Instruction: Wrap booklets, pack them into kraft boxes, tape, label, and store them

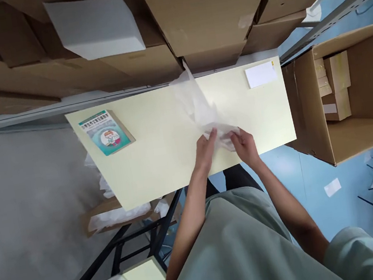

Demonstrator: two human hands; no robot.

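A thin, translucent white plastic bag or sheet [191,99] is stretched over the middle of a cream-coloured table [151,164]. My left hand [205,149] pinches its near edge with the thumb on top. A short way to the right, my right hand [245,146] grips the same edge, fingers closed. Between the hands the film is crumpled, and its far end rises to a point near the table's back edge. Whether anything lies inside it I cannot make out. At the table's left end lies a teal and white book [106,132].
A white card or small box [261,75] lies at the table's back right. Brown cartons [210,17] line the shelf behind, with a white box [96,27] among them. Right of the table stands an open carton [306,98] holding smaller boxes [337,70].
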